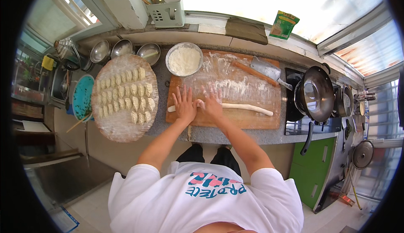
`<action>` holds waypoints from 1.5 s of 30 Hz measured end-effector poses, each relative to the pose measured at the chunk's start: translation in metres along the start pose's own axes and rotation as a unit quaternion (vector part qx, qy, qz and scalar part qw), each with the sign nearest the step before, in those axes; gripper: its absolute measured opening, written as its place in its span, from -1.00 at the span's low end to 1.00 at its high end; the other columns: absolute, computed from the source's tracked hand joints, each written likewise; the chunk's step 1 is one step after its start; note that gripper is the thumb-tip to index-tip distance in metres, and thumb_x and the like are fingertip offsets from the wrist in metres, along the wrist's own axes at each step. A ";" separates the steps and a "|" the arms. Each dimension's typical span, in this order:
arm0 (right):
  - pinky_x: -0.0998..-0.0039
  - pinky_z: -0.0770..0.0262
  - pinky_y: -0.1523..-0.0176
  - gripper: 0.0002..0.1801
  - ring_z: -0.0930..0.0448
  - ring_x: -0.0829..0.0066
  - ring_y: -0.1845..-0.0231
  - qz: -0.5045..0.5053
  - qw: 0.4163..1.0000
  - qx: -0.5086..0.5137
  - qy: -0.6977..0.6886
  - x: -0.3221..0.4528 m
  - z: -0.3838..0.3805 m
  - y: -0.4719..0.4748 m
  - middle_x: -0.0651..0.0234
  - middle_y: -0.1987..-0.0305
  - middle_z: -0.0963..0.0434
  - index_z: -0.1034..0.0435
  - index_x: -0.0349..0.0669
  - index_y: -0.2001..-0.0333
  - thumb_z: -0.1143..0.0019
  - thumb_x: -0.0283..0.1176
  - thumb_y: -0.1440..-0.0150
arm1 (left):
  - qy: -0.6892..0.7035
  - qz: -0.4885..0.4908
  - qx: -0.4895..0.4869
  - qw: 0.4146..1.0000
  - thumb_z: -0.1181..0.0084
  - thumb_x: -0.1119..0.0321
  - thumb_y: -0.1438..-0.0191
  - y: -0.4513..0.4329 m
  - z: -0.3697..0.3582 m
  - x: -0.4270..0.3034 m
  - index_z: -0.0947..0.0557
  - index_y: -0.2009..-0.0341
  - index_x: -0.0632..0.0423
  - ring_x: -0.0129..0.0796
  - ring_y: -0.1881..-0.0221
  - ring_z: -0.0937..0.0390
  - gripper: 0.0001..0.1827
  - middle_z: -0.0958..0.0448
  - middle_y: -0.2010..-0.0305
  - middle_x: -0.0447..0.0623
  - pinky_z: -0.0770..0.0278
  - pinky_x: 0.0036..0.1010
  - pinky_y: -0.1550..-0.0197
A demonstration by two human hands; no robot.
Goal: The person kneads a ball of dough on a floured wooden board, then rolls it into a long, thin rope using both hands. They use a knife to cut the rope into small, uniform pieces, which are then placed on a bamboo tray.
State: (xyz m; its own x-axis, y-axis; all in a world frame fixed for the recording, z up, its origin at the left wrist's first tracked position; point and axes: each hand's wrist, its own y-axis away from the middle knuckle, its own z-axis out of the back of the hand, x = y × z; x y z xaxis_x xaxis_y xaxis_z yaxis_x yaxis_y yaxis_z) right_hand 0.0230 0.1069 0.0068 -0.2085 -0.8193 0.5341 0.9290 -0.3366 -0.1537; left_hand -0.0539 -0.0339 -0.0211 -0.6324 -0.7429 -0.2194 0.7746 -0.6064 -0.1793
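A long, thin rope of dough (243, 106) lies across a floured wooden board (252, 121). My left hand (184, 105) rests flat on the rope near its left end, fingers spread. Beside it my right hand (210, 102) presses on the same rope, palm down and slightly blurred, with the thumbs almost touching. Neither hand grips the dough; the stretch beneath the palms is hidden. Toward the back of the board lie a wooden rolling pin (255, 73) and a metal cleaver (266, 69). A metal bowl of flour (184, 59) stands at the board's back left corner.
Left of the board, a round tray (116, 129) holds rows of folded dumplings (127, 91). Beyond it sits a turquoise basin (83, 95) with green filling and chopsticks. Several steel bowls (123, 48) line the back. A wok (317, 94) stands on the stove at right, its handle jutting past the counter edge.
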 end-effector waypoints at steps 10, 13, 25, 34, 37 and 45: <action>-0.22 0.30 -0.57 -0.18 -0.02 -0.07 -0.61 0.030 0.997 0.059 0.040 0.033 -0.026 0.046 -0.07 -0.55 -0.11 -0.13 -0.07 -0.49 0.04 0.12 -0.27 | 0.039 -0.052 0.099 0.993 0.09 -0.03 -0.30 0.060 0.011 0.003 -0.24 -0.50 -0.20 0.18 -0.62 0.26 -0.30 -0.01 -0.61 0.04 0.52 0.44 -0.45; -0.22 0.28 -0.57 -0.18 -0.02 -0.05 -0.61 -0.010 0.997 0.038 0.071 0.019 -0.025 0.003 -0.05 -0.54 -0.15 -0.13 -0.08 -0.48 0.03 0.11 -0.27 | -0.009 -0.061 0.066 0.996 0.05 -0.01 -0.29 0.000 0.006 0.011 -0.28 -0.48 -0.18 0.18 -0.61 0.22 -0.32 -0.05 -0.60 0.05 0.49 0.44 -0.46; -0.27 0.32 -0.56 -0.13 0.06 -0.10 -0.62 -0.060 0.990 0.029 0.121 -0.027 0.023 0.115 -0.09 -0.61 0.05 -0.11 0.03 -0.51 -0.11 0.11 -0.21 | 0.025 -0.079 0.089 0.993 -0.14 -0.06 -0.20 0.083 0.028 0.015 -0.30 -0.48 -0.22 0.38 -0.58 0.25 -0.22 -0.05 -0.58 0.18 0.44 0.47 -0.44; -0.32 0.33 -0.55 -0.19 0.05 -0.24 -0.59 -0.103 0.984 -0.036 0.144 -0.043 0.018 0.022 -0.22 -0.54 -0.05 -0.12 0.08 -0.50 -0.06 0.09 -0.26 | -0.014 0.023 0.018 0.999 -0.06 -0.10 -0.24 -0.038 -0.012 0.012 -0.24 -0.50 -0.18 0.42 -0.58 0.32 -0.21 0.06 -0.61 0.22 0.44 0.43 -0.46; -0.27 0.40 -0.57 -0.20 0.09 -0.28 -0.60 -0.117 0.987 0.010 0.112 -0.032 0.025 0.054 -0.24 -0.56 0.00 -0.08 0.09 -0.52 -0.06 0.03 -0.27 | 0.004 -0.017 0.036 0.999 -0.07 -0.10 -0.24 -0.003 -0.001 0.011 -0.24 -0.50 -0.18 0.42 -0.59 0.34 -0.21 0.06 -0.61 0.22 0.46 0.45 -0.45; -0.45 0.37 -0.50 -0.10 0.13 -0.29 -0.60 -0.079 0.986 0.003 0.147 -0.031 0.025 0.108 -0.17 -0.60 0.10 -0.10 0.20 -0.52 -0.21 0.10 -0.15 | 0.030 -0.036 0.075 0.996 -0.12 -0.11 -0.20 0.054 0.024 0.011 -0.22 -0.51 -0.15 0.42 -0.58 0.33 -0.15 0.12 -0.62 0.23 0.51 0.57 -0.38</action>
State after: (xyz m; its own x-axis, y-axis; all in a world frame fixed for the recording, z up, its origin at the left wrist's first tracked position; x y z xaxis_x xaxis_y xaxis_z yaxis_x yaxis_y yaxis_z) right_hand 0.1371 0.1076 -0.0050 -0.4292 -0.8567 0.2862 0.8796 -0.4684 -0.0830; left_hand -0.0189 -0.0818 -0.0107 -0.6823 -0.6796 -0.2693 0.7152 -0.6969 -0.0532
